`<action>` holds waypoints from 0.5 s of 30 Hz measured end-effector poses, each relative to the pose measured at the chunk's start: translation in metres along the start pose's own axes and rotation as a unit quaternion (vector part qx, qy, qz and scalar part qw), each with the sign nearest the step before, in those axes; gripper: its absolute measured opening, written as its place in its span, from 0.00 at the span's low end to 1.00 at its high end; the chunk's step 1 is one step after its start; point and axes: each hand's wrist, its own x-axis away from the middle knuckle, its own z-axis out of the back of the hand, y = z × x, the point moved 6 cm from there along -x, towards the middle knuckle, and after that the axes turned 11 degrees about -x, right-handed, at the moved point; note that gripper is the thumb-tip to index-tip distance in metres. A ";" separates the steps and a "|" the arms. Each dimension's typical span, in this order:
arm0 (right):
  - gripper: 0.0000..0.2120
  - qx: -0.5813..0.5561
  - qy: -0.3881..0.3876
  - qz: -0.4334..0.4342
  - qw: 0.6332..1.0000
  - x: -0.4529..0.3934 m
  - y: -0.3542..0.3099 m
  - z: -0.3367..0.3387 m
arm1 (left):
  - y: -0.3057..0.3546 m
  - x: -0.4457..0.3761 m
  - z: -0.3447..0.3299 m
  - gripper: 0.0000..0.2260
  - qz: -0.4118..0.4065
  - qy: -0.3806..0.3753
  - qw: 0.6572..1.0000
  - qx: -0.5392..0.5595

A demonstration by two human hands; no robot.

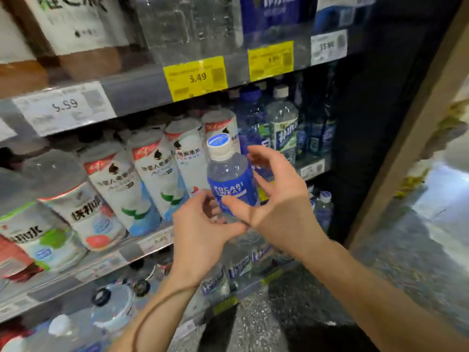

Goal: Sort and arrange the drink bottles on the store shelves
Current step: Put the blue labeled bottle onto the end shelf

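Note:
A clear Pocari Sweat bottle [228, 174] with a blue label and a white cap is upright in front of the middle shelf [106, 265]. My left hand [200, 232] grips it low down, fingers curled round its base. My right hand [279, 199] has its thumb on the front of the label, and its spread fingers reach round the bottle's right and back side. Behind the bottle stands a row of white-labelled drink bottles [152, 174], leaning left. To their right are blue bottles [250, 118] and a clear bottle with a green and white label [283, 123].
The upper shelf edge [142, 87] carries yellow price tags [195, 77] and white ones. More bottles [111, 303] fill the lower shelf. A dark side panel [368, 148] closes the unit on the right, with speckled floor [253, 326] below.

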 end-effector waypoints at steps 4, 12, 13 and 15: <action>0.39 0.008 -0.017 -0.029 0.999 -0.001 0.020 0.023 | 0.016 -0.014 -0.020 0.22 0.004 0.023 1.000 0.010; 0.29 0.041 0.050 -0.090 0.994 -0.007 0.029 0.085 | 0.045 -0.020 -0.062 0.20 -0.026 -0.016 0.999 -0.015; 0.27 0.041 0.059 -0.085 0.994 -0.008 0.028 0.089 | 0.049 -0.021 -0.066 0.21 -0.030 -0.022 0.999 -0.012; 0.24 0.042 0.088 -0.068 0.993 -0.007 0.025 0.097 | 0.056 -0.021 -0.074 0.20 -0.037 -0.042 0.998 -0.011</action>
